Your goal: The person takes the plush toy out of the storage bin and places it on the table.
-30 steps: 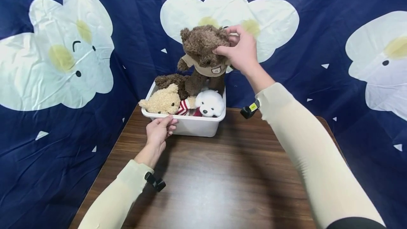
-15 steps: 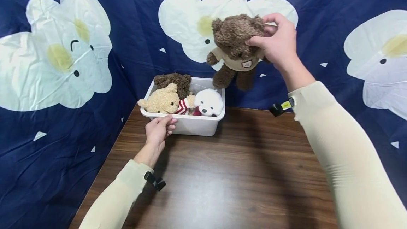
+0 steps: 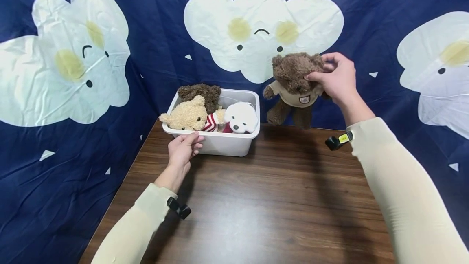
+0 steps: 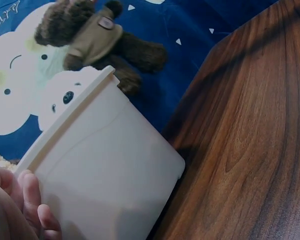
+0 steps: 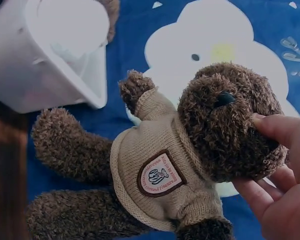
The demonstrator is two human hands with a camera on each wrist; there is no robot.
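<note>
My right hand grips a brown teddy bear by the side of its head. The bear hangs upright to the right of the white bin, its legs near the table's back edge. It wears a tan knitted sweater with a shield-shaped patch, clear in the right wrist view. My left hand pinches the bin's front rim, thumb on top. In the bin are a cream bear with a red-and-white striped sleeve, a white plush dog and a dark brown plush, partly hidden behind the cream bear.
The bin stands at the back left of a brown wood-grain table. A dark blue curtain with white cloud prints surrounds the table at the back and sides.
The right hand has lifted the brown teddy bear out of the bin, carried it right, then lowered it towards the table. The left hand has stayed at the rim.
</note>
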